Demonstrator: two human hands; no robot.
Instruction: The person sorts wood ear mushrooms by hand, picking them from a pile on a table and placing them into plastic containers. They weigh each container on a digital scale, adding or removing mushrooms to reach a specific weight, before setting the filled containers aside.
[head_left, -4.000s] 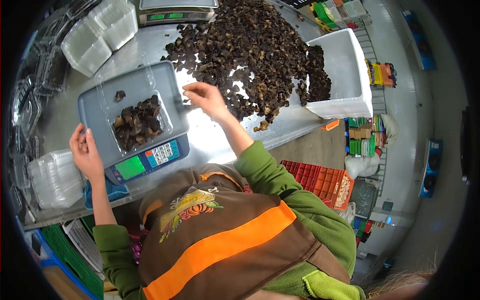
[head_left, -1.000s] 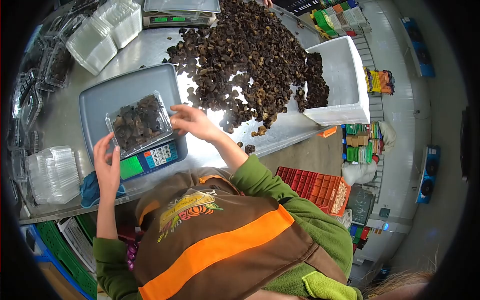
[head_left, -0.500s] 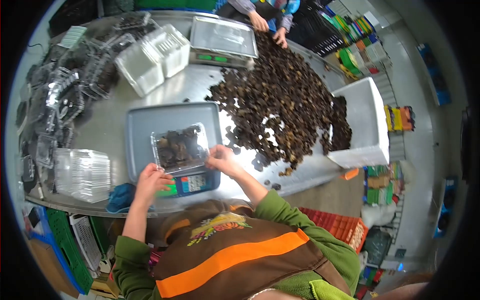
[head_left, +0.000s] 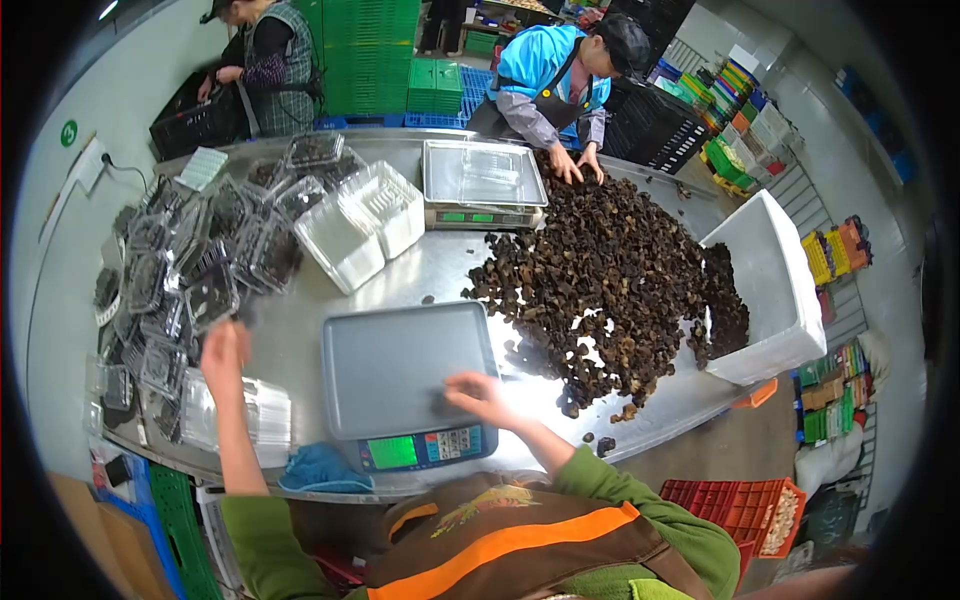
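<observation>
My left hand point(head_left: 226, 350) is stretched out over the left of the table, smeared by motion, and its fingers are hard to read. Just beyond its fingertips lies a clear plastic box point(head_left: 212, 298) with dark pieces inside, at the edge of a heap of similar filled boxes point(head_left: 165, 290). My right hand point(head_left: 480, 396) hovers over the right side of the scale point(head_left: 405, 360), fingers loosely apart with nothing in them. The grey weighing pan is bare, and the green display is lit. To the right spreads a pile of dark dried mushroom-like pieces point(head_left: 610, 290).
Stacked clear trays point(head_left: 265, 415) and a blue cloth point(head_left: 325, 468) lie at the near edge. White trays point(head_left: 360, 225) and a second scale point(head_left: 485, 180) stand farther back. A white foam box point(head_left: 770, 290) lies tipped at right. A co-worker point(head_left: 550, 75) handles the pile's far end.
The filled box both hands held over the scale is off it. My left hand has swung left to the heap; my right hand has stayed by the pan. The view has tilted up.
</observation>
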